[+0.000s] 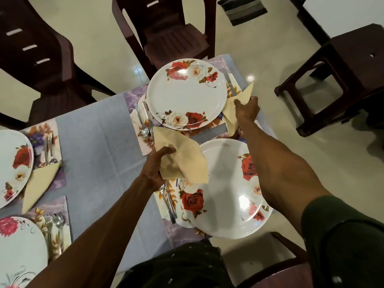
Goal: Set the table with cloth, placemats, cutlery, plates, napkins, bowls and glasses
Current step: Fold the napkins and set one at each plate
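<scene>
A pale blue cloth [97,146] covers the table. My left hand [155,169] grips a folded cream napkin [182,161] above the near rose-patterned plate [226,194]. My right hand [248,109] holds a second cream napkin [239,104] at the right side of the far rose plate [187,94], beside a knife [229,83]. Both plates sit on floral placemats [145,144]. A spoon and fork [144,119] lie left of the far plate. More cutlery [169,202] lies left of the near plate.
Two further settings at the left have plates [12,169], cutlery [54,223] and one laid napkin [39,183]. Dark plastic chairs [172,36] stand round the table, with a stool [342,75] at the right and a striped mat [243,9] on the tiled floor.
</scene>
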